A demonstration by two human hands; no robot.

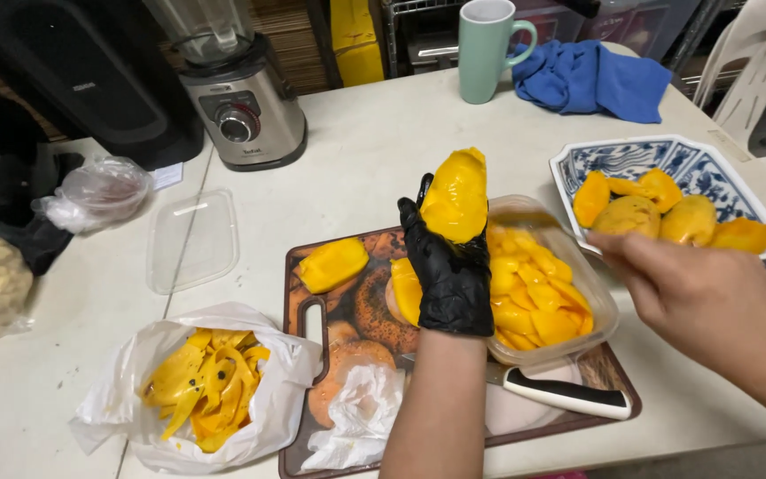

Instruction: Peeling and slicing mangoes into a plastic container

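**Counting the kitchen table**

We count one blender, one mug, one blue cloth, one knife, one cutting board, one patterned plate at right, two gloved or bare hands, one peel bag lower left.

L hand black glove, R hand bare, no sleeves

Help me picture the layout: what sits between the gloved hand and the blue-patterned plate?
In the head view, a clear plastic container of mango pieces lies between the left hand and the plate.
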